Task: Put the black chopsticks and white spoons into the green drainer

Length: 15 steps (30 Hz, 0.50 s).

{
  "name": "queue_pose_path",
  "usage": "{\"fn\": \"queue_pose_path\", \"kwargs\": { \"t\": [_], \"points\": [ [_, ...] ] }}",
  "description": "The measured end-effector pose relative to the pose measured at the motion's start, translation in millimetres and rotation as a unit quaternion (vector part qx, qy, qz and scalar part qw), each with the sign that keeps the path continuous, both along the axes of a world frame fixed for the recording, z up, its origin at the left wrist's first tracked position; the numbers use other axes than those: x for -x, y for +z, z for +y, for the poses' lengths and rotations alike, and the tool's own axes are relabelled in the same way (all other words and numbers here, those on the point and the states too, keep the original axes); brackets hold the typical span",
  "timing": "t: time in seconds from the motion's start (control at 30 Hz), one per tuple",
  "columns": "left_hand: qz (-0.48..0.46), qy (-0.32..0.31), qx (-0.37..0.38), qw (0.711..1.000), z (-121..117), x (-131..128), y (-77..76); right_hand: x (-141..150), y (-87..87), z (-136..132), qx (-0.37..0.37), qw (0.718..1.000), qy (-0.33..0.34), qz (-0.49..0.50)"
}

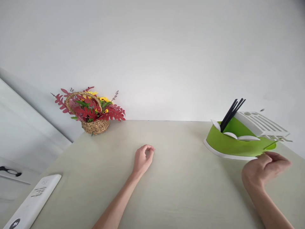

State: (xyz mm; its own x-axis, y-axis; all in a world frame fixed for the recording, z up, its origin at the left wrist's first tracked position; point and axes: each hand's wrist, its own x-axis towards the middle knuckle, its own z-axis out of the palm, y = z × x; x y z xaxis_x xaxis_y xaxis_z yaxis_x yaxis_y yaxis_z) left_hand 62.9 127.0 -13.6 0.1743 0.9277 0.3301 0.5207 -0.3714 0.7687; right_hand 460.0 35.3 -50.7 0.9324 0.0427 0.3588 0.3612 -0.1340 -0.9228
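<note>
My left hand [143, 158] rests on the table, fingers curled round so that the fingertips meet the thumb, and nothing shows in it. My right hand [265, 168] is closed, bent at the wrist, close to the front right of a green and white kitchen rack [228, 146]. A small green rounded piece [271, 147] shows just above its fingers; I cannot make out whether it is held or belongs to the rack. Inside the rack stand several black chopsticks [230, 114] and white dishes [247, 138]. A slotted white tray [268, 124] covers its right side.
A wicker basket [95, 126] with red leaves and yellow flowers stands at the back left of the table [171, 190]. A long white box-like object [39, 197] lies along the left edge. Behind the table is a white wall; white drawers with a dark handle [10, 171] are at left.
</note>
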Motion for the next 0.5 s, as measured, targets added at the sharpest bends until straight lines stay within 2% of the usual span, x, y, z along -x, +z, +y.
{"fn": "queue_pose_path", "kwargs": {
  "t": [0.1, 0.17, 0.33, 0.5],
  "points": [
    [0.006, -0.004, -0.002, 1.0, 1, 0, -0.2, -20, -6.5, 1, -0.015, 0.999, -0.043, 0.019],
    [0.008, -0.006, -0.003, 1.0, 1, 1, -0.8, -31, -13.2, 2, -0.016, 0.998, -0.048, 0.037],
    [0.012, -0.011, -0.006, 1.0, 2, 0, -1.0, -43, -27.6, 4, 0.003, 0.998, -0.023, 0.061],
    [0.037, -0.018, -0.026, 0.999, 3, -1, -0.1, -44, -37.4, 3, 0.036, 0.999, 0.007, 0.033]
  ]
}}
